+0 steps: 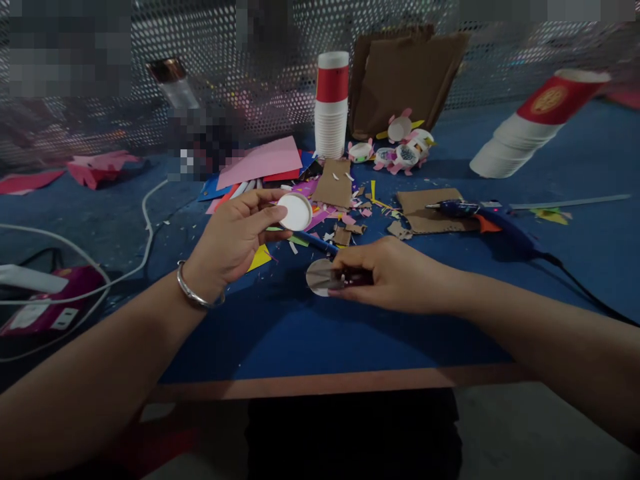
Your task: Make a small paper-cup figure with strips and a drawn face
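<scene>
A: What does the left hand (235,233) hold?
B: A round white paper cup bottom (295,211), pinched above the blue table (280,333).
A: And the right hand (395,273)?
B: It is closed on a dark small tool (356,277), touching a grey round paper disc (319,277) on the table.

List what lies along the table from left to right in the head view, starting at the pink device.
pink device → left hand → white round cup bottom → grey paper disc → right hand → blue glue gun → tilted stack of paper cups
</scene>
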The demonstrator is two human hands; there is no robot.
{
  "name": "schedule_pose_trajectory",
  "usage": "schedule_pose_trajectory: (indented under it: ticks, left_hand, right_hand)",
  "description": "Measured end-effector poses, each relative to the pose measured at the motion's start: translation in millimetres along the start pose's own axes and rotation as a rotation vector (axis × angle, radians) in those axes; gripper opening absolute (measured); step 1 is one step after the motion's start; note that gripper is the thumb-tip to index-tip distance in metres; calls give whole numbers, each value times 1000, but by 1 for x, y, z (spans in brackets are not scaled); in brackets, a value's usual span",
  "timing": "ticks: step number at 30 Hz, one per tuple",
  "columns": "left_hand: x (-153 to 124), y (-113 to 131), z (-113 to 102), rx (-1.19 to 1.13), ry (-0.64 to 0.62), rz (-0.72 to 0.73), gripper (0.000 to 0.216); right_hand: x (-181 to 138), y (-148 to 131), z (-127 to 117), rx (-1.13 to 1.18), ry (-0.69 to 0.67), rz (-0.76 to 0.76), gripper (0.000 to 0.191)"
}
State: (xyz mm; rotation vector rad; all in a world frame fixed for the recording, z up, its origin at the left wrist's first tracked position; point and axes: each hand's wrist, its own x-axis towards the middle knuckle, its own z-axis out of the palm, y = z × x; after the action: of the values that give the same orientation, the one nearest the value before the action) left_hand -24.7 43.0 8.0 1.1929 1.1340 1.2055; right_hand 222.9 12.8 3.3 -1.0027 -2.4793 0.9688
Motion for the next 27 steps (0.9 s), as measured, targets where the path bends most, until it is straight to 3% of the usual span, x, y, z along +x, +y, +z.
schedule_pose_trajectory:
  ticks: [3,7,12,17,20,27]
  left_hand:
    - [2,-1,-3,-44,-13,-24,25]
    - [3,-4,-4,-23,-46,-23,23]
    - [1,-5,-3,5,-100,-54,20]
    - [-6,-1,3,-6,-269,-166,22]
    - [-9,1,4,-2,-372,-228,20]
    - [-13,1,5,-30,-461,-331,22]
  right_hand:
    - [-1,-4,0,-143,-83,15,7]
    - [-2,-3,-1,-193,-50,-20,6]
    - [-7,2,-6,-119,196,-136,6]
    - [-7,5,-7,-105,366,-190,6]
    - [-6,8,-6,-129,369,-184,8]
    - [-6,10,-4,-172,327,-195,15]
